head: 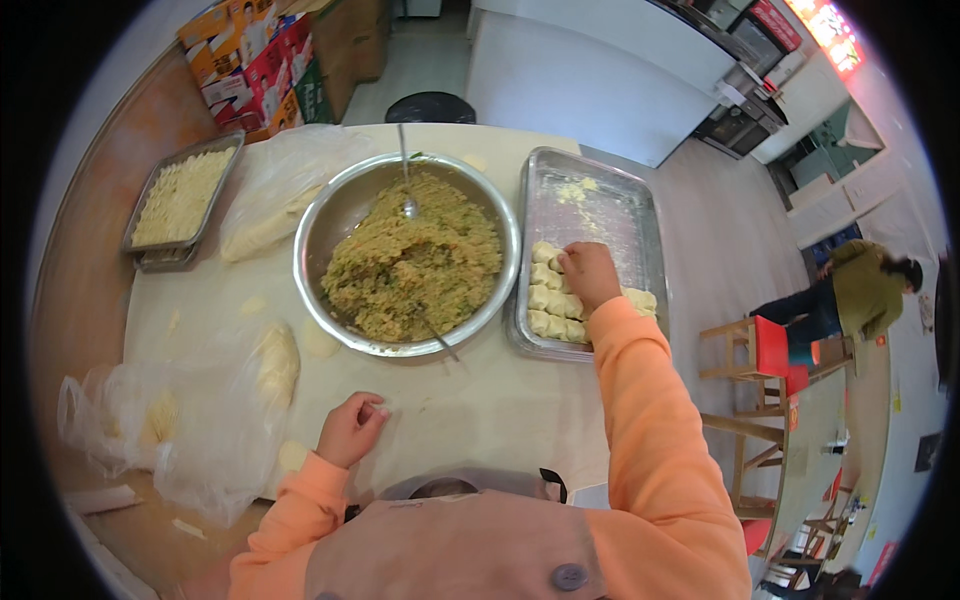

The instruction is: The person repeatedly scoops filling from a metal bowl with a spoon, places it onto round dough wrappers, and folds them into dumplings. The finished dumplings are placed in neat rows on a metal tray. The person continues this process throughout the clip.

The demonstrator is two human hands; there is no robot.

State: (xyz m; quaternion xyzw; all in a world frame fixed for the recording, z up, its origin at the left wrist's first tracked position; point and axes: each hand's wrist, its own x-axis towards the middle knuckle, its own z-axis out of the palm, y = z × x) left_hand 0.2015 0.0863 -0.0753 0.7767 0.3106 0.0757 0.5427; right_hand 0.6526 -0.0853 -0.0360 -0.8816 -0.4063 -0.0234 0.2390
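My right hand (pixel 591 271) is over the metal tray (pixel 660 247) on the right, its fingertips closed about a small folded dumpling (pixel 556 262) that is partly hidden by them. Rows of pale dumplings (pixel 551 300) fill the near part of this tray, and flour dusts its far part. My left hand (pixel 352 429) is loosely curled above the table near its front edge, with nothing visible in it. Between and beyond the hands stands a large steel bowl (pixel 306 292) of greenish-brown minced filling (pixel 420 262). A long-handled spoon (pixel 409 206) and another thin metal utensil (pixel 439 337) rest in the filling.
Clear plastic bags with dough (pixel 277 364) lie on the left of the table (pixel 450 420), another bag (pixel 277 217) behind. Stacked trays (pixel 184 199) of pale pieces sit at the far left. A black stool (pixel 431 107) stands beyond; a person (pixel 862 292) is among red-seated chairs at right.
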